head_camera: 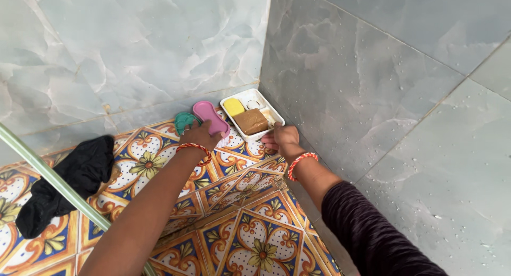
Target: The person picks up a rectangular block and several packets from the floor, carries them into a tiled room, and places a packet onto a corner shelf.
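**Inspector:** Far left?

**Assistant:** A crumpled black cloth [69, 185] lies on the patterned tiled floor [255, 239], well apart from the hands.

**Inspector:** The hands?

**Assistant:** Left hand [199, 135]: fingers curled on the pink oval plastic brush [211, 118], a teal scrubber [184, 120] just beside it. Right hand [283, 138]: fingers pinch the near edge of the white rectangular soap tray [277, 115], set in the wall corner and carrying yellow and brown soap bars.

We found the soap tray [278, 114] set in the floor corner where two tiled walls [362, 79] met, two soap bars [250, 121] in it. Left of it lay a brush [211, 118] under our left hand [200, 135]; our right hand [283, 138] touched the tray's near edge. A cloth [69, 183] lay far left, a pipe [64, 188] crossing before it.
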